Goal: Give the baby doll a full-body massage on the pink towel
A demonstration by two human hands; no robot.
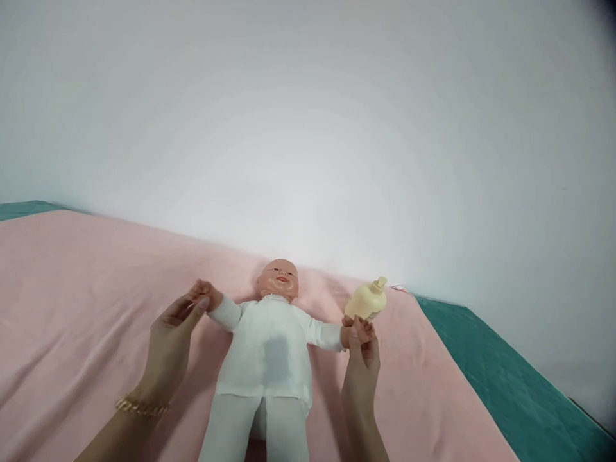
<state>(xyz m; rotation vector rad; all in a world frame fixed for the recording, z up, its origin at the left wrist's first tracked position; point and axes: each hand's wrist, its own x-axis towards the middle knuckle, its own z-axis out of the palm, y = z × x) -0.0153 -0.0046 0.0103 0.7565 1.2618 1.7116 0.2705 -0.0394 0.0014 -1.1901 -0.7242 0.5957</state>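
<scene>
A baby doll in a white top and white trousers lies on its back, head away from me, both arms stretched out sideways. My left hand, with a gold bracelet at the wrist, is closed on the doll's hand at the left, thumb on top. At the right, my right hand pinches the doll's other hand between thumb and fingers. Just beyond that hand a pale yellow pump bottle lies tilted on the cloth. A grey patch shows on the front of the doll's top.
Under the doll spreads a pink cloth with some creases. Green fabric shows beyond its right edge and at the far left. A plain pale wall rises behind. Near the bottle a small white and red tag lies at the cloth's edge.
</scene>
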